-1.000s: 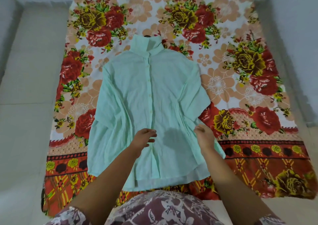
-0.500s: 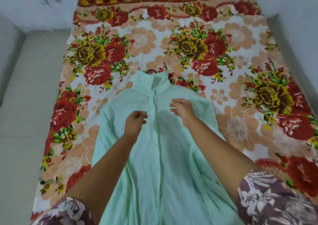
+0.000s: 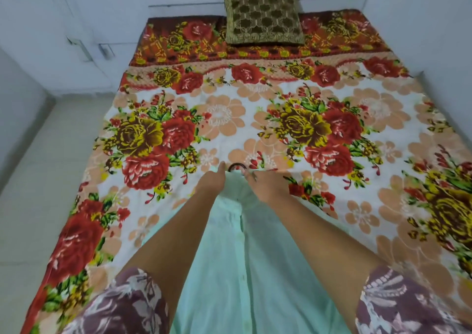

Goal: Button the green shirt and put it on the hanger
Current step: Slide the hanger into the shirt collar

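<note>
The pale green shirt (image 3: 231, 264) lies flat, front up, on the flowered bed sheet, its button placket running down the middle between my arms. A dark hanger hook (image 3: 237, 165) sticks out just past the collar; the hanger's body is hidden inside the shirt. My left hand (image 3: 212, 180) rests on the left side of the collar, fingers stretched toward the hook. My right hand (image 3: 264, 185) grips the right side of the collar, fingers curled into the cloth. The collar itself is mostly hidden by both hands.
The floral bed sheet (image 3: 319, 134) covers the whole mattress. A brown and gold cushion (image 3: 263, 18) lies at the head of the bed against the wall. Pale floor tiles (image 3: 38, 180) run along the left side, and a white wall stands at the right.
Both hands travelled up the shirt, from the hem to the chest and now to the collar. My view has tilted up, so the cushion and the head of the bed show.
</note>
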